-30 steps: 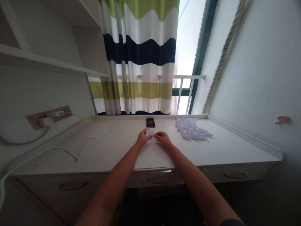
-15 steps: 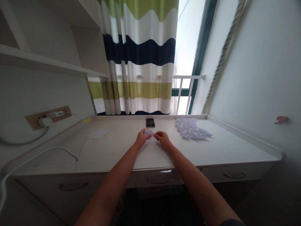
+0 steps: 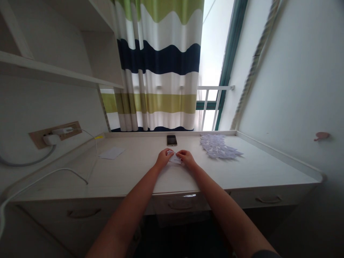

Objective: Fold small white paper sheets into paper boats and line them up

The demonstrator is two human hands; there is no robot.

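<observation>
Between my two hands is a small piece of white paper, held just above the desk in front of the phone. My left hand pinches its left side with fingers and thumb. At its right side the fingers of my right hand are closed on it too. Part of the paper is covered by the fingers, and its folds are too small to make out. To the right lies a spread of many pointed folded paper pieces. Some flat white paper rests on the left of the desk.
A dark phone lies near the back edge of the white desk. White cables run from the wall socket across the left side. A shelf overhangs the left, and a striped curtain hangs behind.
The paper has turned and tilted between my fingers, its visible part now lower and further right. My left hand has shifted slightly, while the phone and the other papers stay where they were.
</observation>
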